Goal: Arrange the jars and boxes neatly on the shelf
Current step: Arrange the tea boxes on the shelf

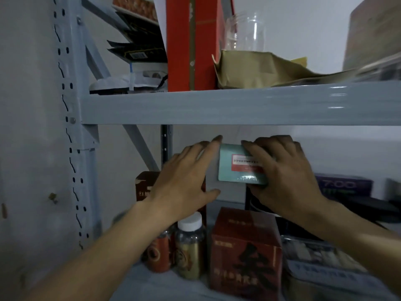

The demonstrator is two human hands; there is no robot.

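Two jars (191,246) stand left of a box (245,255) on the shelf (152,283).

Both bare forearms reach forward; the left hand (184,181) is spread flat with straight fingers, the right hand (284,177) curled in a grip.

- The purple box (345,185) at the right of the lower shelf reads "7:00" in pale figures.
- A barcode label sits on the black packet (138,53) up on the higher shelf; its digits are too small to read.
- Print on the teal box (230,164) and the red box (245,255) is blurred.
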